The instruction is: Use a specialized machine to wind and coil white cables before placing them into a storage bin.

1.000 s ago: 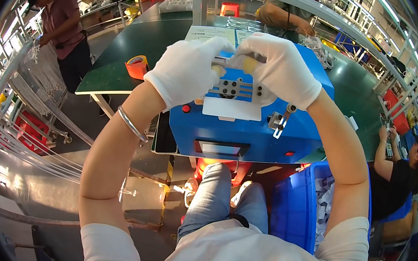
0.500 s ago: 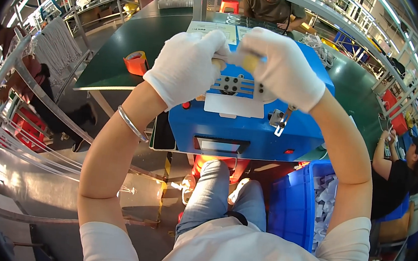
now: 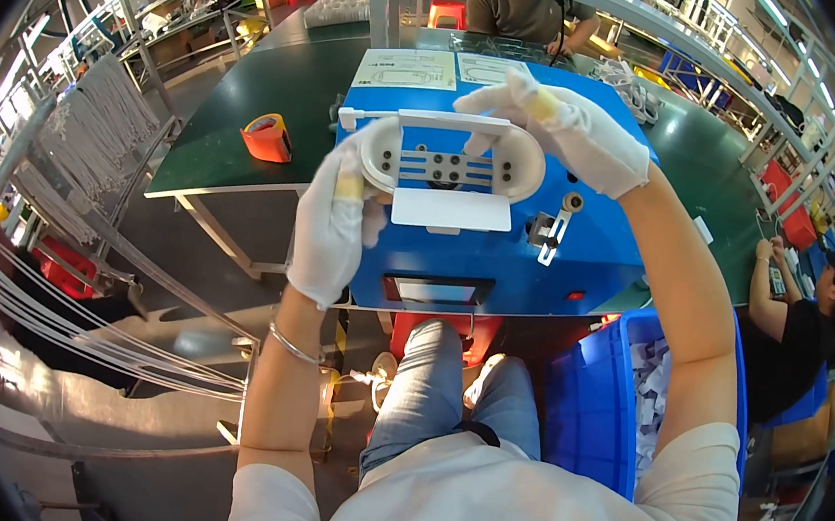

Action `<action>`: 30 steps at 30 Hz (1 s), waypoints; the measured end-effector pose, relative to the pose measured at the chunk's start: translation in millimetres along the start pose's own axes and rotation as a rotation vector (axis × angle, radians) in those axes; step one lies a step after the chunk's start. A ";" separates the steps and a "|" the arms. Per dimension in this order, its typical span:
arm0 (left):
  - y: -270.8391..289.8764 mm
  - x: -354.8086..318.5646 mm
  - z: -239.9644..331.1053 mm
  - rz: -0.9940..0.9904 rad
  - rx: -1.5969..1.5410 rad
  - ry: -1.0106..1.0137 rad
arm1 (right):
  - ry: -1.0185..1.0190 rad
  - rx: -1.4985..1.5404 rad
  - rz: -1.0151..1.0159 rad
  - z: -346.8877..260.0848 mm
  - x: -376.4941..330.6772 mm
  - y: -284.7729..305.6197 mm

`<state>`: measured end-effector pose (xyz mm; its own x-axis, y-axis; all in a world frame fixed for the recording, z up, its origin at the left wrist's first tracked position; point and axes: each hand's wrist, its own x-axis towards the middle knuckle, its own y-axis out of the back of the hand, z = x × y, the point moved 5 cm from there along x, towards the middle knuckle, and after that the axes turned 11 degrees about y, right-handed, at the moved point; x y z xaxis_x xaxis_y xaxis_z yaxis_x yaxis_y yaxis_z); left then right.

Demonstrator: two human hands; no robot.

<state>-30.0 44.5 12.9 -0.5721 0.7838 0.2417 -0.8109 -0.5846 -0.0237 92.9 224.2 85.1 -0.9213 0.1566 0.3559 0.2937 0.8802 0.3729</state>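
Observation:
A blue boxy machine (image 3: 497, 268) carries a slotted metal bracket (image 3: 446, 170) with two curved white holders on it. My left hand (image 3: 328, 232), in a white glove with yellow tape on a finger, closes around the outer edge of the left holder (image 3: 380, 155). Along the far side of the holders runs a white cable (image 3: 441, 120), with a small white plug (image 3: 349, 117) at its left end. My gloved right hand (image 3: 585, 136) pinches the cable near the right holder (image 3: 522, 170). A white plate (image 3: 451, 209) sits in front of the bracket.
An orange tape roll (image 3: 266, 138) lies on the green table (image 3: 216, 156) at left. Printed sheets (image 3: 406, 70) rest on the machine's far top. A blue bin (image 3: 584, 407) of white scraps stands at my right. Co-workers sit opposite and at far right; white cables hang at left.
My hands have moved apart, the left down and left to the left holder, the right slightly right. The white cable now stretches across the holders, and the machine's holders are uncovered.

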 end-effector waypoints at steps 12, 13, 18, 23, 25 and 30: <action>-30.8 -36.7 -51.8 0.167 -0.259 0.070 | 0.154 -0.574 -0.137 -16.4 7.2 -15.0; -44.8 -32.2 -56.4 0.050 -0.288 0.232 | 0.160 -0.681 -0.160 -17.8 7.9 -18.4; -68.1 -22.8 -38.2 -0.245 -0.656 0.065 | 0.289 -0.875 -0.197 -21.7 8.0 -22.2; -63.7 -22.7 -50.2 -0.027 -0.550 0.057 | 0.127 -1.010 -0.278 -30.8 5.2 -28.9; -76.2 -22.6 -25.4 -0.081 -0.688 -0.020 | 0.211 -0.949 -0.176 -48.4 -6.1 -22.3; -73.0 -18.3 -18.1 -0.242 -0.610 -0.177 | 0.136 -0.726 -0.217 -43.2 -5.5 -15.9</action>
<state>37.4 76.6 -7.4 -0.3790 0.8011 0.4632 -0.8677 -0.1336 -0.4789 104.4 190.0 114.3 -0.9518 -0.0835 0.2952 0.2470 0.3624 0.8987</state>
